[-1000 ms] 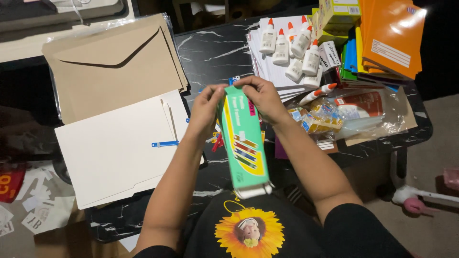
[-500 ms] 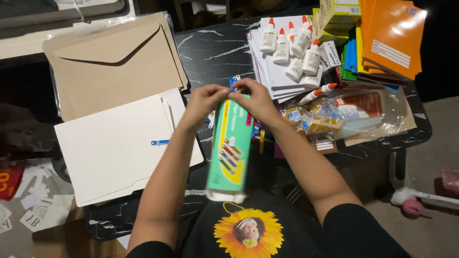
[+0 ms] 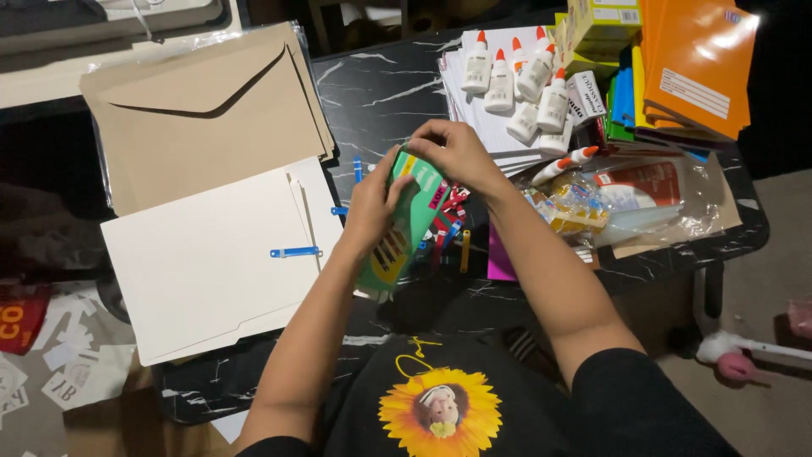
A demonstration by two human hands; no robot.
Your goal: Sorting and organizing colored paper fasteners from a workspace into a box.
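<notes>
Green crayon box (image 3: 404,222) held tilted above black marble table (image 3: 381,85), between both hands. Left hand (image 3: 372,203) clasps box side, steadying it. Right hand (image 3: 452,151) pinches top flap end, fingers curled. White folder (image 3: 211,262) with blue fastener (image 3: 294,251) lies just left; glue bottles (image 3: 520,80) well beyond.

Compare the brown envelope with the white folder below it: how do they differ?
The envelope is tan; the folder is white. The envelope has a pointed flap and sits in clear plastic wrap; the folder is bare, with a blue clip on it. Both lie flat on the black table, untouched by the hands.
</notes>
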